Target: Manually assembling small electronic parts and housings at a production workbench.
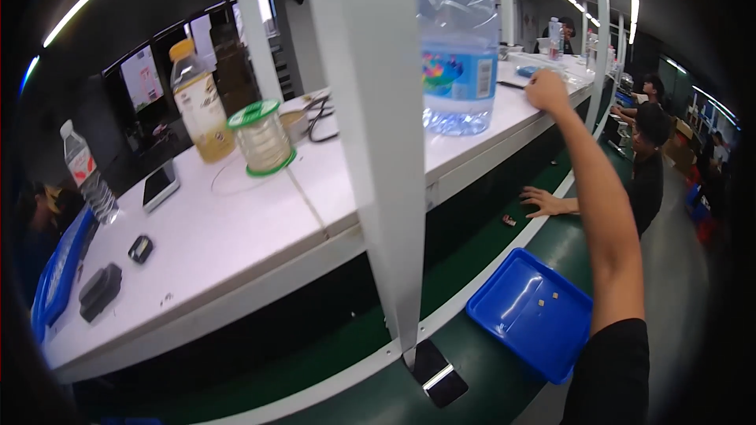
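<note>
My right arm reaches from the lower right up to the white shelf (465, 153). At its far end my right hand (547, 90) is closed, and a thin dark stick-like tool (512, 85) runs out from its fingertips over the shelf top. A blue packet (528, 71) lies just beyond the fingers. Left of the hand stands a large clear water bottle (459, 55) with a blue label. Nowhere in the picture does my left hand appear.
A white post (370, 149) rises in front of the shelf. Below are a blue tray (524, 307) with small pale pieces, a dark phone-like object (437, 374) and a co-worker's hand (543, 203). A solder-wire spool (262, 138) and a yellow-capped bottle (201, 102) stand left.
</note>
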The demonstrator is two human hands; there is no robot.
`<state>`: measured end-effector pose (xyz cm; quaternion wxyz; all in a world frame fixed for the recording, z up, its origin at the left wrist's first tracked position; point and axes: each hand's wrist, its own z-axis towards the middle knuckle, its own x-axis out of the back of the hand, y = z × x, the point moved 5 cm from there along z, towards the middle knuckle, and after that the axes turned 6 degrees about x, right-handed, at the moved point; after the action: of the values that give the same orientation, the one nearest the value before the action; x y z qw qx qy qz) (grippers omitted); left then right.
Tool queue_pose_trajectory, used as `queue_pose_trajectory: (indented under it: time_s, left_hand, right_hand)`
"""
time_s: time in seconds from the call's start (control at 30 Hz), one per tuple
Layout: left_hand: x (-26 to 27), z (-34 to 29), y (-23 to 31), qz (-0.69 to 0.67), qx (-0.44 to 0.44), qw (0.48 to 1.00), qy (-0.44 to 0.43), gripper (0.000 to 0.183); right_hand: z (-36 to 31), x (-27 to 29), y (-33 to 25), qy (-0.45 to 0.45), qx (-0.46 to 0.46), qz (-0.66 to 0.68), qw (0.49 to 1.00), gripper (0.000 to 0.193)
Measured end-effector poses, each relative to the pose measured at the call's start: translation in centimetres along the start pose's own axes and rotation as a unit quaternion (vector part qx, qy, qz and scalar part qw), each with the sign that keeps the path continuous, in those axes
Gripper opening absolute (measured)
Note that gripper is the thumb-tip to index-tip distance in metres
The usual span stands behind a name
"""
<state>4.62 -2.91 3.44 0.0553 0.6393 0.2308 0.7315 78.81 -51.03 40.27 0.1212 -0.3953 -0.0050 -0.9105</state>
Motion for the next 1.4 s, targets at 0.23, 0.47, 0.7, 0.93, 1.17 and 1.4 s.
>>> queue_pose_trajectory:
  time_s: [0.23, 0.47, 0.7, 0.93, 1.17, 1.4]
  left_hand:
    - [-0.3, 0.8, 0.2, -0.009, -0.063, 0.998, 0.011, 0.053]
    - [-0.1, -0.6, 1.7, 0.058, -0.07, 0.992, 0.089, 0.034]
    - [0.4, -0.9, 2.0, -0.338, -0.023, 0.935, 0.106, 0.051]
    - [11.2, 2.7, 10.3, -0.615, -0.229, 0.74, 0.147, 0.051]
    - [18.1, 2.7, 7.9, -0.625, -0.261, 0.687, 0.265, 0.039]
    - [19.5, 1.7, 7.1, -0.532, -0.172, 0.803, 0.206, 0.023]
  right_hand:
    - [-11.9, 6.0, 9.3, 0.244, -0.137, 0.2, 0.939, 0.031]
    - [-34.1, 3.1, -3.6, 0.211, -0.129, 0.733, 0.634, 0.018]
    - [-56.6, 8.1, -30.5, -0.175, -0.101, 0.743, 0.638, 0.009]
    - [-61.0, 15.5, -44.8, -0.272, 0.017, 0.817, 0.508, 0.007]
    - [-55.7, 19.4, -48.9, -0.176, 0.186, 0.791, 0.556, 0.025]
    - [-51.1, 21.4, -49.7, -0.176, 0.178, 0.801, 0.543, 0.058]
